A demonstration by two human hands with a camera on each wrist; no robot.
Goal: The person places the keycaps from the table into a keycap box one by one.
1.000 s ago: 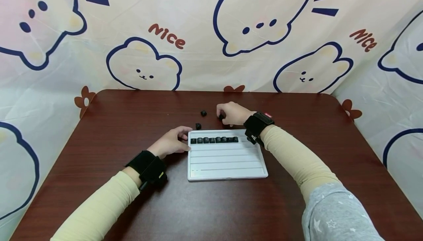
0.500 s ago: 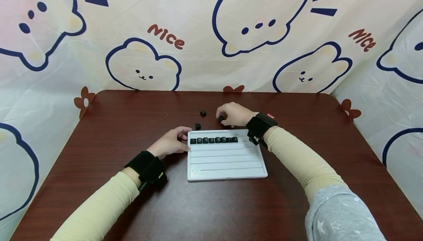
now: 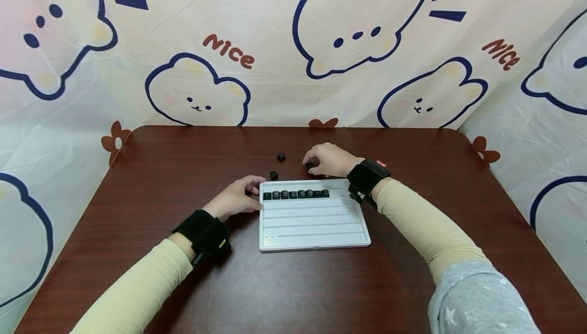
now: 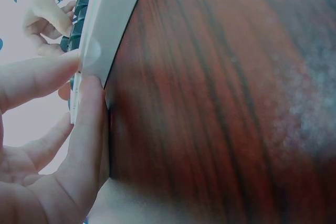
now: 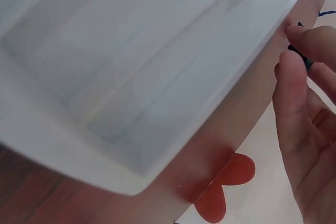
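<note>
The white ridged tray (image 3: 316, 222) lies on the table with a row of small black keycaps (image 3: 296, 194) along its far groove. My left hand (image 3: 234, 198) holds the tray at its far left corner, thumb and fingers at the rim, as the left wrist view also shows. Beyond the tray's far edge, my right hand (image 3: 332, 160) pinches one black keycap (image 5: 300, 56) between thumb and fingers, close over the table. Two loose keycaps lie to its left: one near the far rim (image 3: 273, 175), another farther back (image 3: 281, 157).
The dark reddish-brown table (image 3: 183, 161) has rounded far corners. A pale patterned curtain (image 3: 275, 84) hangs behind it and along both sides. Each wrist wears a black strap (image 3: 368, 177) carrying a camera.
My right hand has shifted slightly to the right with the keycap in its fingers. The left hand stays at the tray, and the row looks the same.
</note>
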